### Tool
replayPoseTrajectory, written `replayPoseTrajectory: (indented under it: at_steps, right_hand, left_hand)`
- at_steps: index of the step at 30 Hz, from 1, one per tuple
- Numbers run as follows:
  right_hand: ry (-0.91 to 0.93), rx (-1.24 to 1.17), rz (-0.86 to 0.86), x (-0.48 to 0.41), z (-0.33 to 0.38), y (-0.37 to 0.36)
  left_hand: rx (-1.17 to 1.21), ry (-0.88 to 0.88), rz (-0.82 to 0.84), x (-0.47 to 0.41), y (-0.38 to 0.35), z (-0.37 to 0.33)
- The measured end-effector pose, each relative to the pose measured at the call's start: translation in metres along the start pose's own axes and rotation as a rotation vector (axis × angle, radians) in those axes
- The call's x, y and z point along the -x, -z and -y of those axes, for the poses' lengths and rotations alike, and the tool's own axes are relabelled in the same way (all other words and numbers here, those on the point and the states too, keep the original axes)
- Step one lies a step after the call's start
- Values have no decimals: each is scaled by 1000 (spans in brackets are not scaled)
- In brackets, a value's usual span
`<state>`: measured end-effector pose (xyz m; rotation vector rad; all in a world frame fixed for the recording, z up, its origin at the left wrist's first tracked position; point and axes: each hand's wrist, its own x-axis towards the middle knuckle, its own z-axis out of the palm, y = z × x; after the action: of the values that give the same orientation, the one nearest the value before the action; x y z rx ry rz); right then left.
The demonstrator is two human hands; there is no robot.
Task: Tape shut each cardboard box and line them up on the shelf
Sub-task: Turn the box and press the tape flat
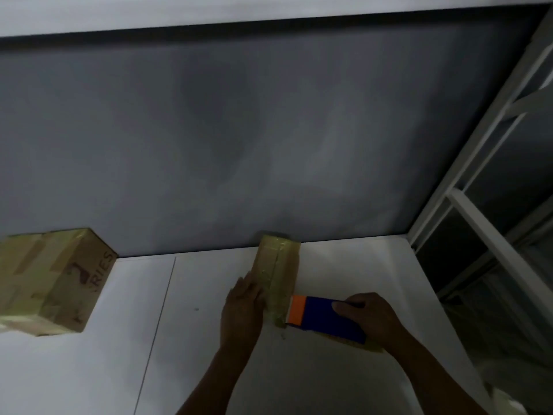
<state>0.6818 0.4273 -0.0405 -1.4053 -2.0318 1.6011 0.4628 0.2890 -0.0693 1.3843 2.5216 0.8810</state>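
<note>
1. A small cardboard box (276, 274) lies on the white shelf surface (359, 265), long and narrow. Its far end is against the grey wall (209, 130) and its near end points toward the person.
2. Glossy tape covers the top and sides of the small cardboard box, with a ridge running down its length.
3. The left hand (244, 307) lies flat along the left side of that box. Its fingers are straight and together, touching the box's edge but not wrapped round it.
4. The right hand (369, 317) grips a blue and orange tape dispenser (326, 320), with the thumb on top and the fingers curled round its body.
5. The dispenser's orange end meets the near right corner of the small box. Its blue body angles away to the right, low over the surface.
6. A tan strip (371, 347) shows under the dispenser's near edge - tape or the roll itself, I cannot tell which.
7. A larger taped cardboard box (51, 280) sits well apart at the left, also near the wall. It is partly cut off by the frame edge, and the letters "RIES" are printed on its right face.
8. A white metal rack frame (490, 175) rises at the right - just beyond the surface's corner.
</note>
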Motion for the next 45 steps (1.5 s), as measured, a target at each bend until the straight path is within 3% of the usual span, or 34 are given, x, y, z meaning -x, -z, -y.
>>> replayPoseTrajectory:
  at_steps: [3,5,17,27,33,41,45]
  right_hand:
    - [24,5,28,2,-2,-9]
    - [22,8,37,3,-5,-12]
    - [47,-159,40,17,-21,4]
    - [7,-76,19,16,-23,25]
    - [2,221,26,8,-13,16]
    - [-32,629,-90,4,22,-23]
    - [18,880,-134,3,26,-29]
  left_hand:
    - [-272,-188,195,-7,-22,14]
    - [-354,-226,219,-7,-28,21]
    - [-390,-253,264,-7,-21,16]
    - [-467,-235,292,-10,-25,15]
    - [-472,-228,333,-10,-21,11]
    - [-573,-263,404,-7,-26,17]
    - [-523,-198,403,-8,-20,10]
